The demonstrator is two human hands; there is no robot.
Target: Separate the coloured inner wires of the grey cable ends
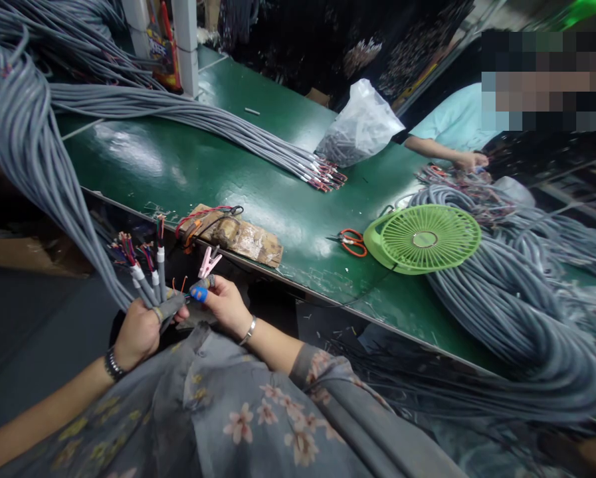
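Note:
My left hand is closed around the ends of several grey cables, whose stripped tips show thin coloured wires above the fist. Grey tape covers its thumb. Close on the right, my right hand pinches at fine wires coming from the cable end in my left hand; blue tape wraps one digit and grey tape another. A pink clothes peg stands just above the right fingertips, at the table edge. Behind it lies a worn wooden block with red and black leads.
A bundle of grey cables crosses the green table to a plastic bag. Orange-handled scissors lie beside a green fan. More cables hang over the right edge. Across the table, a co-worker's hand touches wire ends.

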